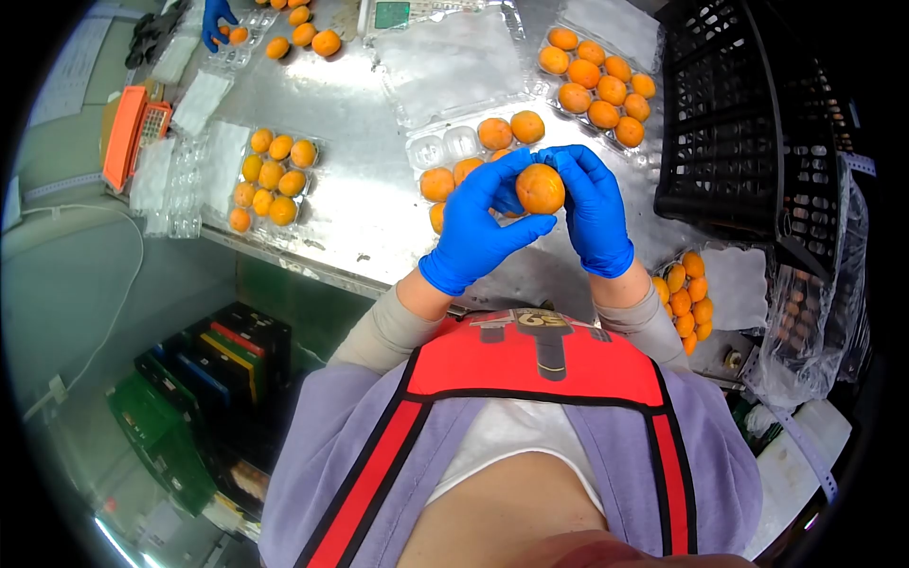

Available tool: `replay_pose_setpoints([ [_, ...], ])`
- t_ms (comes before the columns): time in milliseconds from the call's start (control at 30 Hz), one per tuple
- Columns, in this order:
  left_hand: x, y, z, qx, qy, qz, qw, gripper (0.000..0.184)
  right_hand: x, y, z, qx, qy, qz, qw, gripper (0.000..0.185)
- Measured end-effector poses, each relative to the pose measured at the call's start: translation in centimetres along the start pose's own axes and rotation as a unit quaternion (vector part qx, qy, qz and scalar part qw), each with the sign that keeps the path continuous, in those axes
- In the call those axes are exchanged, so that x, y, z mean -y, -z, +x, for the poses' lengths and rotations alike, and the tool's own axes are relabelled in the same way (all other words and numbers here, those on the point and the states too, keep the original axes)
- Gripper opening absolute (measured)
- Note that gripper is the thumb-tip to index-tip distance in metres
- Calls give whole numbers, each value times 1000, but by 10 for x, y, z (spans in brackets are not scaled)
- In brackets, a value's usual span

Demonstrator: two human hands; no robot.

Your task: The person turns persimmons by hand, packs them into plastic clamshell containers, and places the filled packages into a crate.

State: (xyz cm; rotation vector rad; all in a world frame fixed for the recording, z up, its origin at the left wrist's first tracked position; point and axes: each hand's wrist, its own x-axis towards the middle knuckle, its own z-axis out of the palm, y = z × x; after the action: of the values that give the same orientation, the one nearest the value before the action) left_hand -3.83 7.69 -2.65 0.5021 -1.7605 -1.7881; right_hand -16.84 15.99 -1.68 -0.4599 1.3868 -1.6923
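Observation:
Both of my hands wear blue gloves and meet around one orange fruit above the metal table. My left hand has its thumb below the fruit and its fingers behind it. My right hand presses its fingers against the fruit's upper right side. Just beyond my hands lies a clear plastic tray with several orange fruits in it and some bare cups at its back left. My hands hide part of this tray.
Filled fruit trays stand at the left, back right and near right. A black crate rises at the right. Loose fruits and another person's gloved hand are at the far left. An orange box sits near the left edge.

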Motion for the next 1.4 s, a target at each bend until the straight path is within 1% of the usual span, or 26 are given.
replay_pose_setpoints([
  [67,-1,1,-1,-26,-20,79,996,67,1,1,0,2,-11,2,1000,21],
  [133,-3,2,1,-31,-37,98,994,66,1,2,-1,4,-21,4,1000,22],
  [233,-5,4,2,-39,-67,135,988,65,0,2,-4,28,3,6,1000,21],
  [300,-8,4,3,-42,-78,153,984,64,0,2,-5,52,58,-72,994,20],
  [367,-12,3,4,-40,-110,223,968,63,-1,3,-4,54,55,-78,994,19],
  [433,-10,5,2,-22,-104,231,967,63,-3,5,-1,57,52,-84,994,19],
  [500,-6,4,1,-4,-98,240,966,63,-6,8,1,41,29,-74,996,18],
  [533,-3,0,0,-2,-34,93,995,62,-3,8,1,41,28,-74,996,18],
  [567,-1,-1,0,-1,30,-56,998,60,2,6,0,21,9,-48,999,20],
  [600,-2,1,2,-2,30,-55,998,60,5,4,0,4,-9,-21,1000,22],
  [633,-3,4,4,-16,124,-156,980,57,1,7,2,-1,5,-29,1000,27],
  [667,-3,7,5,-31,215,-255,942,54,1,7,2,3,5,-28,1000,27],
  [733,-1,12,4,-25,226,-271,935,50,2,7,2,-10,-5,-26,1000,27],
  [767,0,13,5,-16,235,-315,919,49,0,9,2,3,-1,-29,1000,23],
  [800,1,14,5,-8,243,-359,901,48,0,9,2,6,-1,-27,1000,23],
  [933,7,15,6,10,242,-387,890,47,-1,8,2,16,-11,-27,999,24],
  [1000,11,15,7,-9,268,-425,865,32,-2,8,1,23,-6,-23,999,24],
  [1067,12,14,7,-26,262,-426,865,31,-2,8,1,26,-2,-31,999,25],
  [1133,12,24,11,-53,249,-418,872,29,-7,13,3,26,0,-42,999,25],
  [1200,20,48,25,-123,186,-315,922,29,-14,18,5,21,0,-45,999,26],
  [1233,27,65,37,-203,138,-220,944,43,-16,19,5,19,-4,-48,999,26],
  [1267,31,84,50,-279,94,-143,945,46,-17,20,6,15,-7,-54,998,26],
  [1300,40,106,62,-318,43,-85,943,48,-18,21,5,21,-6,-52,998,26],
  [1333,60,138,72,-339,50,-29,939,52,-19,22,4,18,-13,-53,998,26],
  [1367,75,160,82,-388,39,-12,921,56,-21,23,4,14,-20,-53,998,26],
  [1400,105,192,91,-418,33,24,907,60,-23,24,4,16,-20,-53,998,26],
])
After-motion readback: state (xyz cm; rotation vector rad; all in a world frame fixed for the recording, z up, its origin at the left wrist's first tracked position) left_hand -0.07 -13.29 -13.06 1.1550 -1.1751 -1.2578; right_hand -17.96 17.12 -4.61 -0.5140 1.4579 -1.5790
